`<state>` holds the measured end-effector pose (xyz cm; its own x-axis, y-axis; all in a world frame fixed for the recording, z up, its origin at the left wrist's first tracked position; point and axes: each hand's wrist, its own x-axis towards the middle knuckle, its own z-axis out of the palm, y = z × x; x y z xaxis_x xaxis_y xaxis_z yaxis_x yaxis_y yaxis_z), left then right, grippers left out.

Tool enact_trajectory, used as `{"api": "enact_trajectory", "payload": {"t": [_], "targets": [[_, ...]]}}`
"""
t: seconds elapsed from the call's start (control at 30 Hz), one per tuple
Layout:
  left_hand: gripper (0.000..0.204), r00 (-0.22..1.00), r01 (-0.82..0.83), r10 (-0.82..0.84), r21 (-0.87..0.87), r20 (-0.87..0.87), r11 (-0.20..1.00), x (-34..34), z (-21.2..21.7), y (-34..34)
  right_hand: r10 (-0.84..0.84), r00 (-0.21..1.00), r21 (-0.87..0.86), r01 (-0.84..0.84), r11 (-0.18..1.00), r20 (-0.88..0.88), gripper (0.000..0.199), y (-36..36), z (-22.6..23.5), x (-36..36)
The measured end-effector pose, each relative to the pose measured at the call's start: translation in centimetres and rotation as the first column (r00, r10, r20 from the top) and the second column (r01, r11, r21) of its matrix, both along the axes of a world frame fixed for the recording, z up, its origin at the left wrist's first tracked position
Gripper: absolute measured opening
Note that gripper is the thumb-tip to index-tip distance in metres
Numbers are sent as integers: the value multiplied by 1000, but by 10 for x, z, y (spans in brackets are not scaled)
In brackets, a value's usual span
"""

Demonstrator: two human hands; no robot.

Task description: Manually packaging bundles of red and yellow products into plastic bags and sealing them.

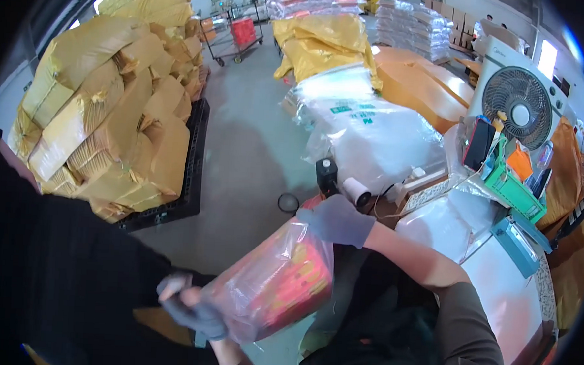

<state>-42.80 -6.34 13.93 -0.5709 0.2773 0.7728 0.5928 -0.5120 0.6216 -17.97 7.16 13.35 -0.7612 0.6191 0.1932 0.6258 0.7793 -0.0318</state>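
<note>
A clear plastic bag (270, 280) filled with red and yellow packs hangs tilted in front of my body. My right hand (337, 221), in a grey glove, is closed on its upper end, the fingers partly hidden behind the wrist. At the lower left end, my left hand (196, 308), gloved in grey with bare fingertips showing, grips the plastic; it is somewhat blurred. Just beyond my right hand are a small black device (327, 174) and a white cylinder (356, 191) with a dark end.
Yellow wrapped sacks (111, 107) are piled on a black pallet (190, 177) at the left. To the right, a table (448, 230) bears clear plastic bags (374, 130), a green basket (513, 187) of small items, a teal box (516, 244) and a fan (517, 105). A cart (236, 47) stands far back.
</note>
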Motion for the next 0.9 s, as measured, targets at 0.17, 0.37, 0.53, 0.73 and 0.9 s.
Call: {"api": "enact_trajectory", "payload": {"t": [0.17,0.37,0.53,0.73,0.9], "targets": [[55,713,-60,-344,-542,-610,838,95,-56,90,7,992,-55,-14,998,-126,10,9,11,-7],[24,657,343,-672,-659,-342,670,75,-82,146,-670,634,-814,106,571,-387,39,131,-49,56],[11,669,460,-732,-702,-128,544,53,-112,162,-724,641,-587,697,410,256,55,175,-158,33],[20,688,520,-713,-595,-135,614,58,-122,172,-878,479,-918,337,208,-23,33,169,-205,48],[20,710,471,-695,-660,-109,585,54,-118,156,-794,573,-957,60,285,-201,27,95,-97,74]]}}
